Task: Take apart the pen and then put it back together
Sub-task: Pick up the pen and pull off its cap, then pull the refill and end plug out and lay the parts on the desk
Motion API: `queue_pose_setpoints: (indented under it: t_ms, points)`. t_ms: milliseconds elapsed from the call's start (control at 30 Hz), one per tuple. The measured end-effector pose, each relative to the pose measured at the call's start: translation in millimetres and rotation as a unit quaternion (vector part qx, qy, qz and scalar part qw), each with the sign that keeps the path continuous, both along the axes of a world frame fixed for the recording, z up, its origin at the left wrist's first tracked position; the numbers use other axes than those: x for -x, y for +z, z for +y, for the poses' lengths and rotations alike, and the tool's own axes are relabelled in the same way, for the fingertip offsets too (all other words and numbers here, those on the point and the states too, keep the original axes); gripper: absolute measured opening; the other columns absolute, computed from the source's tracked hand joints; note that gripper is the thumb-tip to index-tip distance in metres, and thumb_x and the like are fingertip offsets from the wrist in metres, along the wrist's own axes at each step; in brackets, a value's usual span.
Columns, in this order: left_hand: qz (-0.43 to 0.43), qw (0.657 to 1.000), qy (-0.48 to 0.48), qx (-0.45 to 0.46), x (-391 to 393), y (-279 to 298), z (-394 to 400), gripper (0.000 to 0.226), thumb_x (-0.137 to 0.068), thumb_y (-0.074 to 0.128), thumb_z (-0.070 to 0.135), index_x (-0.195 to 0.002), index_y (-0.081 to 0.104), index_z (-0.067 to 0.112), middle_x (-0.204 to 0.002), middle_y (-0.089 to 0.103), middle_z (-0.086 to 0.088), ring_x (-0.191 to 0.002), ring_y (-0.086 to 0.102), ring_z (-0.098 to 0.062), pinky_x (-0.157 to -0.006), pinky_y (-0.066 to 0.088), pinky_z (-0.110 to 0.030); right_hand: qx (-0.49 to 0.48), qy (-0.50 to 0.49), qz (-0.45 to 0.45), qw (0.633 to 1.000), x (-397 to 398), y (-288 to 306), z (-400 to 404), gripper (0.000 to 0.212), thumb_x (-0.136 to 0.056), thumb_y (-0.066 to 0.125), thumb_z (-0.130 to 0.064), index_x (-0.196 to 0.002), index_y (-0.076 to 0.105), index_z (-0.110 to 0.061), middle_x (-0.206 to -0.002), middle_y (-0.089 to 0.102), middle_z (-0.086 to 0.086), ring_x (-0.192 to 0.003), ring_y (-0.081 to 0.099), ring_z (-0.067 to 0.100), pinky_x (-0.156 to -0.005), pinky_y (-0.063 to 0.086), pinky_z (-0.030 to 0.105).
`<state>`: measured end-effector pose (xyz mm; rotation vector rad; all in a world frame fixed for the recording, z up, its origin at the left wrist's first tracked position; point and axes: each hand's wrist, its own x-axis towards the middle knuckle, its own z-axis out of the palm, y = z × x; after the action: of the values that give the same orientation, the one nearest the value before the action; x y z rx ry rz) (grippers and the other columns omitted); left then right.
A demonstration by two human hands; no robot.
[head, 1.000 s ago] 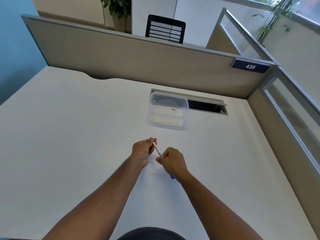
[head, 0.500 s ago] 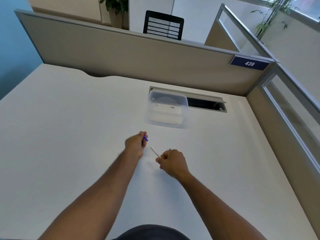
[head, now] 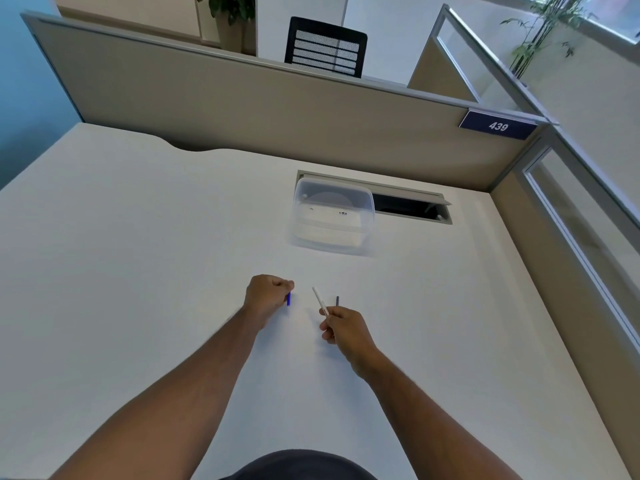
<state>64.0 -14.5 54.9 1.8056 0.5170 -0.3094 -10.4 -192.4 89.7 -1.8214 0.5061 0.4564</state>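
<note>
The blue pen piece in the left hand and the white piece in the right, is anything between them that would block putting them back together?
Nothing visible does. Only bare desk shows between the blue piece in the left hand and the white piece in the right hand. The clear container sits farther back.

The hands are drawing apart, the left hand [head: 268, 296] carrying the blue pen piece [head: 289, 298] off toward nine o'clock while the right hand [head: 343, 329] is keeping the white refill [head: 319, 301], now pulled free of it.
</note>
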Motion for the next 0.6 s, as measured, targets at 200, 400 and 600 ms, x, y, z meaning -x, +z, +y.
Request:
queue_pose_setpoints:
  t_ms: [200, 400, 600]
  points:
    - [-0.05, 0.981, -0.088, -0.168, 14, -7, -2, 0.027, -0.083, 0.061, 0.013, -0.058, 0.07, 0.004, -0.069, 0.077, -0.004, -0.071, 0.071, -0.02, -0.069, 0.052, -0.03, 0.015, 0.009, -0.042, 0.999, 2, 0, -3, 0.033, -0.098, 0.043, -0.002, -0.12, 0.054, -0.024, -0.102, 0.071, 0.007, -0.076, 0.075, 0.02, -0.069, 0.061, 0.023]
    - [-0.089, 0.969, -0.115, -0.201, 16, -9, -8, 0.022, -0.086, 0.065, 0.012, -0.065, 0.069, 0.014, -0.076, 0.077, -0.003, -0.077, 0.07, -0.023, -0.071, 0.054, -0.032, -0.023, -0.004, -0.049, 0.999, -1, 0, -8, 0.034, -0.1, 0.041, 0.0, -0.103, 0.071, -0.014, -0.103, 0.074, 0.009, -0.078, 0.072, 0.015, -0.082, 0.061, 0.031]
    - [-0.12, 0.963, -0.116, -0.213, 17, -14, -5, 0.022, -0.088, 0.061, 0.011, -0.067, 0.069, 0.008, -0.074, 0.076, -0.005, -0.075, 0.069, -0.025, -0.071, 0.054, -0.034, 0.031, 0.04, -0.099, 0.994, 2, -3, -11, 0.039, -0.1, 0.043, 0.005, -0.108, 0.07, -0.022, -0.106, 0.073, -0.005, -0.101, 0.068, 0.013, -0.081, 0.053, 0.014]
